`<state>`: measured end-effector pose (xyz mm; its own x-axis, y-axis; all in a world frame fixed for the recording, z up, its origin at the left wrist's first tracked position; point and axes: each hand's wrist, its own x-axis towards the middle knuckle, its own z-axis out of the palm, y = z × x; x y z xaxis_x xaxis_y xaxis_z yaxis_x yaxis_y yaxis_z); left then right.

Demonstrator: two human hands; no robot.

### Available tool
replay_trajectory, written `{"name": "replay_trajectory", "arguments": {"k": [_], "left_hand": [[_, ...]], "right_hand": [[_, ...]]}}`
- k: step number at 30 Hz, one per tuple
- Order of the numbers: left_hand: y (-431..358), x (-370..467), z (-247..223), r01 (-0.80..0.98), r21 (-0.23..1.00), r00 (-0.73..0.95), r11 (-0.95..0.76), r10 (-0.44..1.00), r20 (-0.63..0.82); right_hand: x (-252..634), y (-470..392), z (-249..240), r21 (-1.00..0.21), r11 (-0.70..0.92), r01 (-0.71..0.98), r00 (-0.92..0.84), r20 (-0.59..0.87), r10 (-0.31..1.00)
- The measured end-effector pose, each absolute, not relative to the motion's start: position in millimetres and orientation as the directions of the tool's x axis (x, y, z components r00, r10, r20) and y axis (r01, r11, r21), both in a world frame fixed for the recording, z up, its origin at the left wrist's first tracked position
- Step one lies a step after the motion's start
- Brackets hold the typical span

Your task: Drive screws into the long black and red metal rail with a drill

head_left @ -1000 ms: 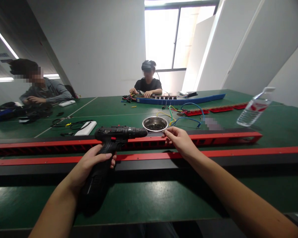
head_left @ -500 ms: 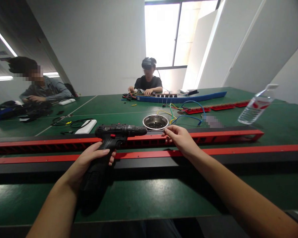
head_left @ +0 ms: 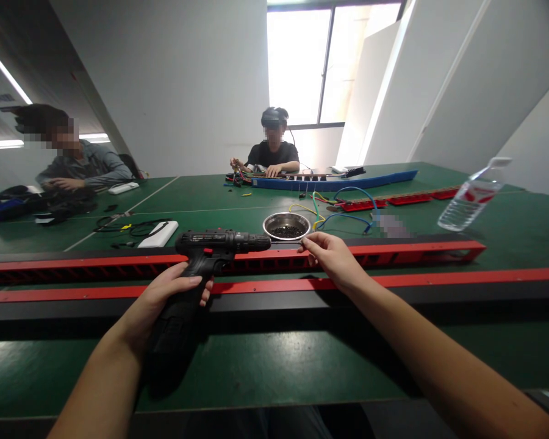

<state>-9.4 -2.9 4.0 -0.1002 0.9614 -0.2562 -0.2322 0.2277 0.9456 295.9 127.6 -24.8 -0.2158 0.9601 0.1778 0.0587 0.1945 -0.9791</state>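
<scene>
My left hand is wrapped round the grip of a black cordless drill, which points to the right above the red rails. From its chuck a thin bit sticks out. At the far end of that bit, the fingers of my right hand are pinched together; what sits between the fingertips is too small to make out. Just behind the bit stands a round metal bowl with many small dark pieces, which look like screws. Beneath my hands run a red and black rail and a nearer one.
A clear plastic bottle stands at the right. Behind the bowl lie coloured wires and red strips. A white power bank with a black cable lies at the left. Two people sit across the green table, one behind a blue strip.
My hands and the drill stay almost still, with the right fingers at the bit's end. The person across has raised one hand a little.
</scene>
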Motion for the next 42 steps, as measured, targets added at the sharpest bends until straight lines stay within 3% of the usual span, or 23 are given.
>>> {"name": "replay_trajectory", "arguments": {"k": [42], "left_hand": [[-4.0,-8.1,4.5,-0.227,0.945,-0.126,0.236,0.955,-0.269]], "right_hand": [[295.9,127.6,-24.3,-0.978,0.194,0.074,-0.224,0.173,0.959]]}}
